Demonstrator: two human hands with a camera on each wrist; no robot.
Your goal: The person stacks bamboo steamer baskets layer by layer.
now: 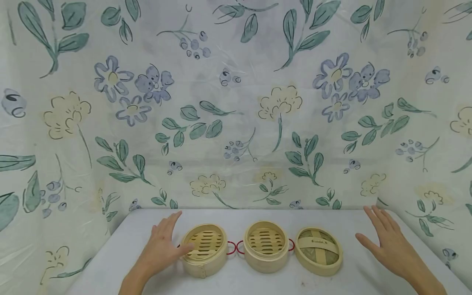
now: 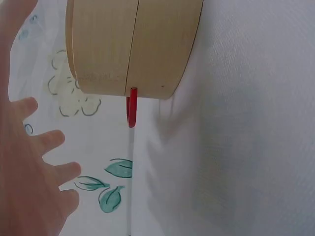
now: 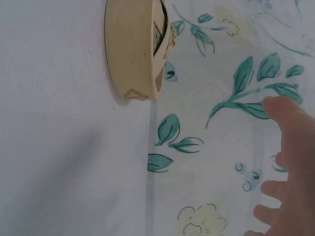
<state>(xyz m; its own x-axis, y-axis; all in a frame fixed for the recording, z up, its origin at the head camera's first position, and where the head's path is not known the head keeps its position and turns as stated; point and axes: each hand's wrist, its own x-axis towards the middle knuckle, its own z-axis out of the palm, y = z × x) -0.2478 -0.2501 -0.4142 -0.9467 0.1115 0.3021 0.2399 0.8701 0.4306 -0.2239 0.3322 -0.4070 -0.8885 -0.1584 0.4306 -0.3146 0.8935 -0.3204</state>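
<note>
Beside the left hand (image 1: pixel 160 246) | open, fingers straight, thumb touching round pale bamboo steamer basket (image 1: pixel 205 249) just to its right | right hand (image 1: pixel 387 241) open, apart from woven bamboo lid (image 1: pixel 318 250) | white tabletop (image 1: pixel 258 282)

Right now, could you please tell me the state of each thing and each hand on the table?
Left steamer basket: uncovered, empty, upright.
Middle steamer basket: uncovered, empty, upright.
Steamer lid: lying on the table, on neither basket.
Left hand: open, thumb at the left basket's rim.
Right hand: open, holding nothing.
</note>
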